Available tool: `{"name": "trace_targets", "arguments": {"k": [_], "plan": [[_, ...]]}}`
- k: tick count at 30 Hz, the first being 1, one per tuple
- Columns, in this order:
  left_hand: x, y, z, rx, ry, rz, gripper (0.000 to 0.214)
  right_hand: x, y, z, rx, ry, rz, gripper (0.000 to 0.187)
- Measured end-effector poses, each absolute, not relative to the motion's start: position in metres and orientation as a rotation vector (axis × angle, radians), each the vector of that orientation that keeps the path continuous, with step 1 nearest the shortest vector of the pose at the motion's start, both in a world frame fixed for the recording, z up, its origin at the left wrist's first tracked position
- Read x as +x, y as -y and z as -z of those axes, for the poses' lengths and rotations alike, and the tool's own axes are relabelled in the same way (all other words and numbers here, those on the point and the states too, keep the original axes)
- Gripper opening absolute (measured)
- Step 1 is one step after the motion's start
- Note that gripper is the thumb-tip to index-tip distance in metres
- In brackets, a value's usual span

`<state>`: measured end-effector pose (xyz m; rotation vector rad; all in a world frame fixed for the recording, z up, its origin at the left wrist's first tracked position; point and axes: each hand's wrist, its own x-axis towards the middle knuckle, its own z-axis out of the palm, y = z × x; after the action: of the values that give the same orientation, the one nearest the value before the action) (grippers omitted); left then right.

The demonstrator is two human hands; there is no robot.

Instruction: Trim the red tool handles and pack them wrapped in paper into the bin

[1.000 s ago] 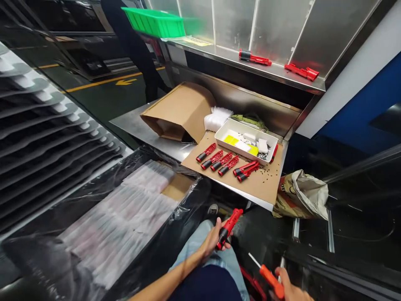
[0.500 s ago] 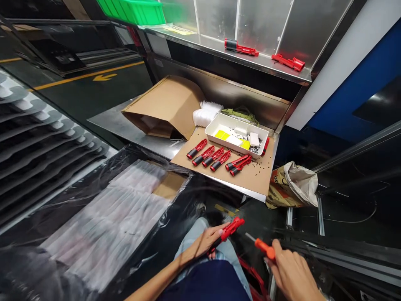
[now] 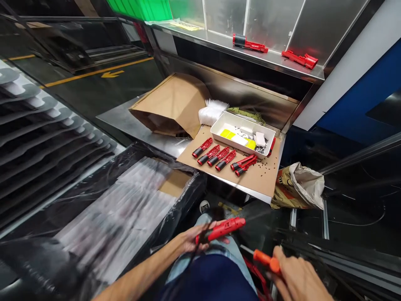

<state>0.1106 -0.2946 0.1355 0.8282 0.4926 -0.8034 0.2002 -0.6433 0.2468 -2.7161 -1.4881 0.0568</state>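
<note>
Over my lap, my left hand (image 3: 199, 237) is closed around a red plastic part (image 3: 226, 228) with a dark section, its red end pointing right. My right hand (image 3: 296, 269), lower right, grips an orange-handled screwdriver (image 3: 265, 260). The screwdriver's metal shaft points left toward the red part, with a gap between them. Several matching red and black parts (image 3: 217, 155) lie in a row on a cardboard sheet (image 3: 200, 165) on the bench. Behind them stands a white tray (image 3: 242, 146) holding small black screws, yellow labels and white pieces.
A paper bag (image 3: 171, 100) lies on the bench beside white foam sleeves (image 3: 213, 113). Two red parts (image 3: 250, 44) rest on the metal shelf. Left of my legs is a black-lined box of wrapped items (image 3: 125, 209). An open sack (image 3: 297, 188) stands right of the bench.
My left hand has turned the red part, so a smoother side shows and it lies flatter. The screwdriver remains in my right hand, slightly lower. The whole view has shifted a little.
</note>
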Motion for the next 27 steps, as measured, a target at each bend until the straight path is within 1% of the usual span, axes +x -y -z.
{"name": "trace_targets", "arguments": {"k": [2,4,6,8,12,16,20,22,24,26,27], "plan": [[0.117,0.295,-0.135,0.778,-0.486,0.833,0.070,0.199,0.637,-0.248,-2.757,1.443,-0.107,0.030],[0.123,0.296,-0.133,0.745,-0.479,0.839,0.069,0.198,0.630,-0.247,-2.889,1.317,-0.045,0.022],[0.127,0.297,-0.131,0.728,-0.468,0.832,0.069,0.197,0.625,-0.245,-2.857,1.380,-0.045,0.025],[0.129,0.298,-0.132,0.728,-0.451,0.822,0.069,0.199,0.621,-0.245,-2.756,1.498,-0.161,0.031],[0.130,0.297,-0.139,0.772,-0.395,0.822,0.067,0.205,0.616,-0.247,-2.937,1.355,-0.234,0.020],[0.135,0.291,-0.146,0.869,-0.320,0.818,0.068,0.202,0.615,-0.244,-2.779,1.522,-0.295,0.026],[0.137,0.284,-0.146,0.984,-0.276,0.805,0.073,0.206,0.619,-0.241,-2.816,1.431,-0.170,0.033],[0.134,0.279,-0.145,1.047,-0.281,0.770,0.076,0.212,0.619,-0.243,-2.731,1.392,-0.296,0.038],[0.126,0.267,-0.142,1.142,-0.321,0.679,0.081,0.218,0.615,-0.243,-2.621,1.288,-0.551,0.042],[0.112,0.245,-0.136,1.263,-0.420,0.515,0.086,0.221,0.608,-0.238,-2.547,1.106,-0.708,0.043],[0.104,0.230,-0.131,1.328,-0.497,0.408,0.086,0.220,0.605,-0.232,-2.534,1.000,-0.715,0.042]]}}
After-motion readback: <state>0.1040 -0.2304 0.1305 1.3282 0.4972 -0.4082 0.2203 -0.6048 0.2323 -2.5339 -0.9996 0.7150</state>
